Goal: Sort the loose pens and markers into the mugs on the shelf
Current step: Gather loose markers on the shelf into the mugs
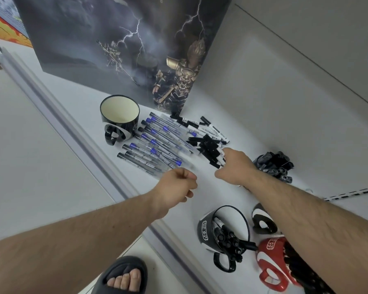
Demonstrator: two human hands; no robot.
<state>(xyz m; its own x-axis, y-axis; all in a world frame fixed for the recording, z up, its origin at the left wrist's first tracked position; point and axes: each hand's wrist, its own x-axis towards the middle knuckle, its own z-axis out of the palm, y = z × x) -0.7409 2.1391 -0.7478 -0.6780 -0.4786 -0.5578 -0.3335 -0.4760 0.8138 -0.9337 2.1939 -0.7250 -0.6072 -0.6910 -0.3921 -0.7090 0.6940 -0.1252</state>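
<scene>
Right hand [234,166] fingertips are hidden among black-capped white markers [210,149], grip indeterminable; left hand [176,187] is curled into an empty fist, right of clear blue-capped pens [155,143]

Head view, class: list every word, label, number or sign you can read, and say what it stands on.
No text here can be read with confidence.
Black mug with markers: white label of characters, too blurred to read.
Red mug: white label of characters, unreadable.
Clear pens: barrel print too small.
White markers: barrel print too small.
Poster: faint letters at its top edge, cut off.
</scene>
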